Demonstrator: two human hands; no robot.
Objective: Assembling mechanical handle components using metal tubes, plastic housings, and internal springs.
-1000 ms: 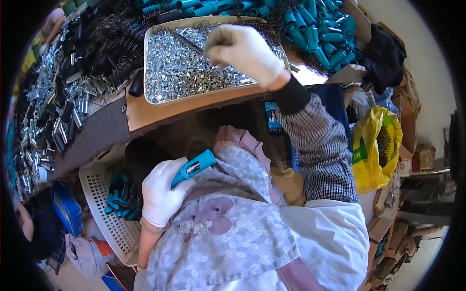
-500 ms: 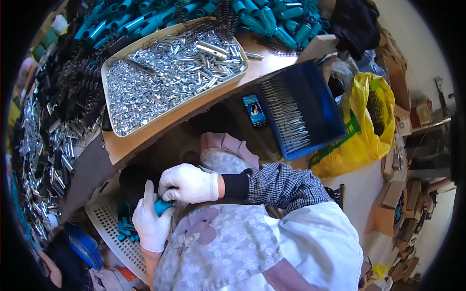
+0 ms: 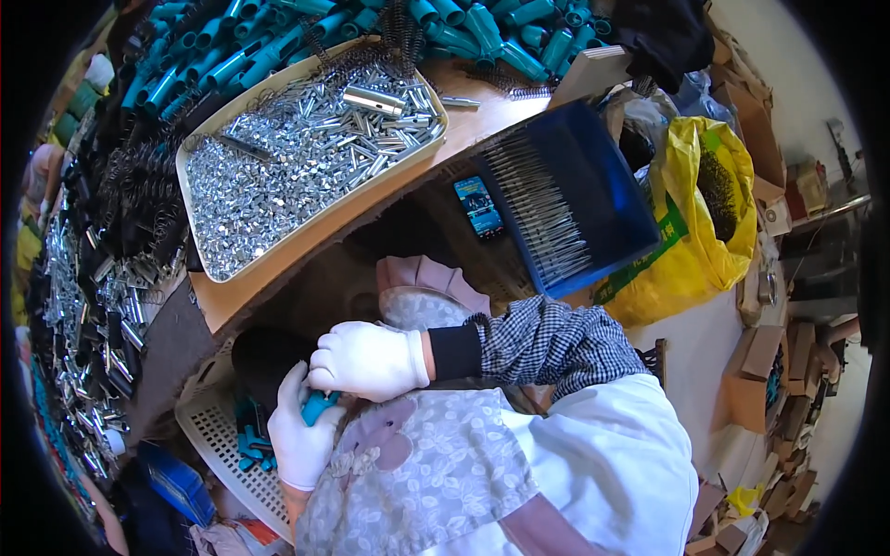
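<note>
A teal tube-shaped part [image 3: 320, 406] rests in my left hand [image 3: 301, 434], its white-gloved fingers and thumb wrapped round it. Right above this part, my right hand [image 3: 371, 360], also gloved in white, is curled closed with its knuckles up. Its fingertips meet the upper end of the part by the left hand's fingers, and whatever they pinch is hidden. Below and left of both hands, a pale perforated basket [image 3: 206, 428] contains several teal pieces [image 3: 252, 445].
A cream tray [image 3: 306, 243] of small silvery metal parts stands on the bench, with teal tubes [image 3: 473, 32] and dark springs [image 3: 139, 153] behind it. Rightward are a phone [image 3: 479, 206], a blue bin [image 3: 603, 199] with thin metal rods, and a yellow bag [image 3: 686, 255].
My right hand has turned, its fingers curling further over the teal part. The left index finger, which pointed up before, is now lower beside the right hand. The view has shifted slightly.
</note>
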